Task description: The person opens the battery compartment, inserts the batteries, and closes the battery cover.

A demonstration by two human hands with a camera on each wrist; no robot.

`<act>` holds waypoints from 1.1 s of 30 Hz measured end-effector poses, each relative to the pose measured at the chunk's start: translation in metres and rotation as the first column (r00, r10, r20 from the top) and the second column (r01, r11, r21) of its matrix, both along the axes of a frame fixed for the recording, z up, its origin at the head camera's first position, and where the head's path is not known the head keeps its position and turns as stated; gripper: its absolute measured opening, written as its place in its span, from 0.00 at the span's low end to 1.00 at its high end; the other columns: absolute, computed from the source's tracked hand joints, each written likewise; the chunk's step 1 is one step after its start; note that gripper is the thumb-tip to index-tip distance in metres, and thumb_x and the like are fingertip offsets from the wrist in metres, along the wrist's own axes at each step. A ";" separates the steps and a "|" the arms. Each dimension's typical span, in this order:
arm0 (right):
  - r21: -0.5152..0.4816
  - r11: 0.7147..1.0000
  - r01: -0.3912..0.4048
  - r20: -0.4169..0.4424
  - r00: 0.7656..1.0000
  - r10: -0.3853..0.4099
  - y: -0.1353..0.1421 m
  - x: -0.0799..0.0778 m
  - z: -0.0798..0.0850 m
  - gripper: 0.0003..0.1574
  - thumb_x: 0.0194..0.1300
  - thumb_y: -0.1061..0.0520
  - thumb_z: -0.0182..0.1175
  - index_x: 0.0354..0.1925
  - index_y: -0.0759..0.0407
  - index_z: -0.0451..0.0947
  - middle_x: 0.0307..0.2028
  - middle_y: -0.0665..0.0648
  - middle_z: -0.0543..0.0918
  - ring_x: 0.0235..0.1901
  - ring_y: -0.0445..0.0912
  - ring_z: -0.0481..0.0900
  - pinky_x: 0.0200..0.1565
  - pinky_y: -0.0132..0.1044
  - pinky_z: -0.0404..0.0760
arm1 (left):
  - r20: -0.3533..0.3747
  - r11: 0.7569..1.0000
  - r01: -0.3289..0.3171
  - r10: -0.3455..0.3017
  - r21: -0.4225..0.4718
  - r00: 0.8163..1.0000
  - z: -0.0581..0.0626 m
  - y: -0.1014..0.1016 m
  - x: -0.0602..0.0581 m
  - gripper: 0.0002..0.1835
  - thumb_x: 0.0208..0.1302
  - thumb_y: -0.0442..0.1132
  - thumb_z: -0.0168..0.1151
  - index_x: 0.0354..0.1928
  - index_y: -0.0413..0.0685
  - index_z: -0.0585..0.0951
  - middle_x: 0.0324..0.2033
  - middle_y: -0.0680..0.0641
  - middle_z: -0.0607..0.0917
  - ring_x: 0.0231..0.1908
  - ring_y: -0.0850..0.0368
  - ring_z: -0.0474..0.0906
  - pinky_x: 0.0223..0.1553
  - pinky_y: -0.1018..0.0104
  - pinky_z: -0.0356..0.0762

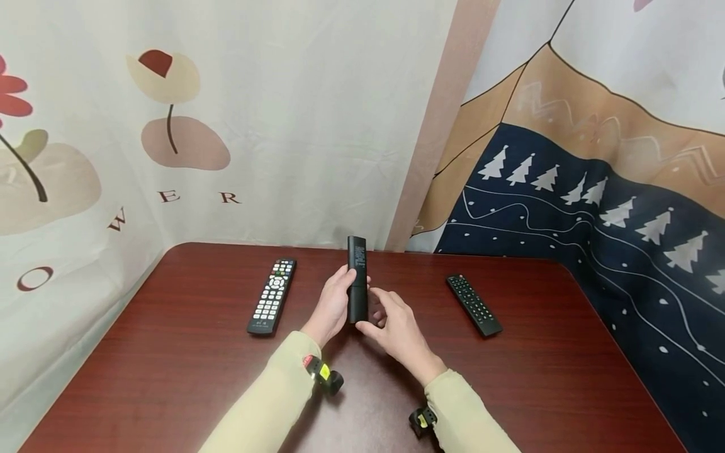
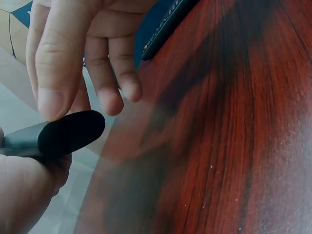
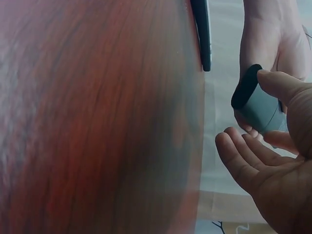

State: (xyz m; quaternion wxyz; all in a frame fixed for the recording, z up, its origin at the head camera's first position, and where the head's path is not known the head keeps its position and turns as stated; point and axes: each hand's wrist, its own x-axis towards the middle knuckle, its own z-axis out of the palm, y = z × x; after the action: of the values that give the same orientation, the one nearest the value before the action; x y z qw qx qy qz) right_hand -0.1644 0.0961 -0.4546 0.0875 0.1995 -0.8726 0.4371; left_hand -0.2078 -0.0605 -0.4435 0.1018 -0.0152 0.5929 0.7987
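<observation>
A black remote control (image 1: 357,264) stands tilted up over the table, its labelled back towards the head camera. My left hand (image 1: 333,302) grips it, thumb along the left side of the back and fingers behind. At its lower end is my right hand (image 1: 399,327), with the thumb tip right at the bottom corner and the index finger by the right edge. The other right fingers (image 3: 239,156) spread loosely, apart from the remote. In the left wrist view, the remote's rounded end (image 2: 73,134) lies just under the right thumb.
On the wooden table (image 1: 187,358), a remote with white buttons (image 1: 273,296) lies to the left and a smaller black remote (image 1: 474,305) to the right. Behind the table's far edge hangs a printed curtain (image 1: 317,126). Both sleeves bear wrist cameras.
</observation>
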 end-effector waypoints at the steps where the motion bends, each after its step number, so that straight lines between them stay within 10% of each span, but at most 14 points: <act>1: 0.008 1.000 0.004 -0.005 1.000 -0.004 0.001 0.000 0.000 0.39 0.57 0.60 0.78 0.65 0.66 0.75 0.46 0.64 0.82 0.35 0.48 0.83 0.38 0.36 0.84 | 0.000 1.000 0.001 -0.001 -0.008 1.000 0.000 0.000 0.000 0.26 0.84 0.43 0.39 0.76 0.41 0.64 0.59 0.30 0.74 0.60 0.41 0.70 0.59 0.56 0.68; 21: 0.125 0.991 0.050 -0.022 0.999 -0.048 0.023 -0.004 0.007 0.31 0.64 0.53 0.74 0.60 0.65 0.80 0.53 0.62 0.81 0.45 0.56 0.83 0.48 0.48 0.84 | -0.016 0.993 -0.056 0.054 -0.102 0.998 0.011 -0.023 -0.003 0.24 0.84 0.43 0.44 0.73 0.41 0.67 0.54 0.34 0.78 0.51 0.48 0.75 0.50 0.63 0.73; 33: 0.153 0.986 0.066 -0.027 0.998 -0.062 0.031 -0.007 0.005 0.29 0.66 0.52 0.72 0.60 0.63 0.80 0.54 0.60 0.81 0.46 0.56 0.83 0.48 0.48 0.83 | -0.032 0.981 -0.064 0.059 -0.186 0.998 0.017 -0.047 -0.003 0.25 0.83 0.45 0.46 0.75 0.45 0.66 0.55 0.38 0.79 0.63 0.36 0.69 0.60 0.54 0.68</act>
State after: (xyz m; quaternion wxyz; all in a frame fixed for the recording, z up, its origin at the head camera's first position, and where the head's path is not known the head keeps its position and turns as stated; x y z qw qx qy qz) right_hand -0.1714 0.1267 -0.4491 0.0954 0.1823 -0.9087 0.3631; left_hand -0.2112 -0.1072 -0.4262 0.0673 -0.0327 0.6657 0.7425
